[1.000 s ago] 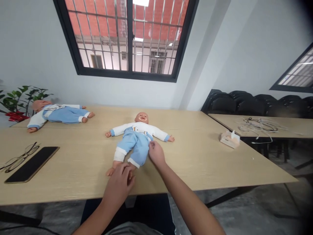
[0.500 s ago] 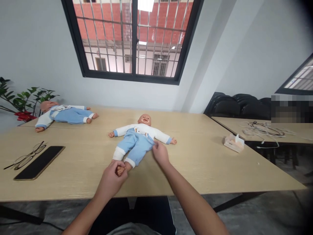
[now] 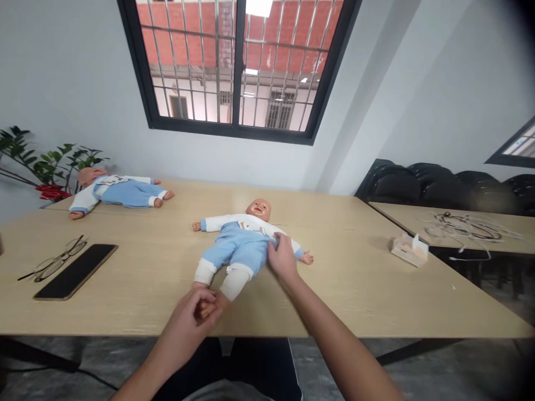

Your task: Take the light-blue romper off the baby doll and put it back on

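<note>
While the doll (image 3: 249, 224) lies on its back near the middle of the worktop (image 3: 351, 284), arms stretched wide and head pointing away from the person, both hands are on it. The left hand (image 3: 193, 318) has its thumb and fingers curled around a foot; the right hand (image 3: 285, 257) pinches the side of the waist of the light-blue pants (image 3: 236, 245). Farther left rest glasses (image 3: 58, 260) just beside a dark phone (image 3: 77, 271), with a second doll (image 3: 127, 192) beyond them. A tissue box (image 3: 409, 253) sits well to the right.
</note>
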`<state>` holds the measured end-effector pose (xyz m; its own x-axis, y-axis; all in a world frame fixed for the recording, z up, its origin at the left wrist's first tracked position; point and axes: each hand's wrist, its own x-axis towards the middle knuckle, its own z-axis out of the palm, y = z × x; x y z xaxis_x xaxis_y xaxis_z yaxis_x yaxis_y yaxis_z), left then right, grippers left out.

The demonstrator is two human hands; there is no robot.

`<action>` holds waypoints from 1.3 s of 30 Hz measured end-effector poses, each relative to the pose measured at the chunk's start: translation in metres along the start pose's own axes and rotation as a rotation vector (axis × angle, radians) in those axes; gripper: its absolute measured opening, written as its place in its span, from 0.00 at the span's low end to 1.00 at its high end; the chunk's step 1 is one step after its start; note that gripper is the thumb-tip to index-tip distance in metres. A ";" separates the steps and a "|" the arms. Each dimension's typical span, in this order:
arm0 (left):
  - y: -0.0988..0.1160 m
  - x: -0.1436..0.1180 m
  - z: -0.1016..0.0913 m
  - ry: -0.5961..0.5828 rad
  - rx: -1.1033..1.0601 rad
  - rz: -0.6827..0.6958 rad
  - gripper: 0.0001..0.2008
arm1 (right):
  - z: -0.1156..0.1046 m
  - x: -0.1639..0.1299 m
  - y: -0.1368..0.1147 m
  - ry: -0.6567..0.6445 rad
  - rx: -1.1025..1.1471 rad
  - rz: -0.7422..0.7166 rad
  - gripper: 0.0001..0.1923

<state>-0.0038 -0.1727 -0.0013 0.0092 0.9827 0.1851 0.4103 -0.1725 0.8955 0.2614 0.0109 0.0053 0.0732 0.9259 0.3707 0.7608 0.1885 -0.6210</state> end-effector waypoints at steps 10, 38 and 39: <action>0.035 -0.017 0.056 -0.372 -0.242 0.108 0.21 | -0.015 -0.065 -0.034 -0.340 0.232 -0.032 0.43; -0.082 0.249 0.018 0.011 -0.180 0.075 0.18 | 0.033 0.107 -0.090 -0.406 -0.028 -0.355 0.07; -0.081 0.249 0.018 0.005 -0.183 0.081 0.18 | 0.030 0.107 -0.090 -0.405 0.012 -0.370 0.07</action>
<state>-0.0187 0.0873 -0.0349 0.0305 0.9649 0.2607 0.2356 -0.2604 0.9363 0.1815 0.1026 0.0801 -0.4541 0.8485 0.2719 0.6809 0.5272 -0.5084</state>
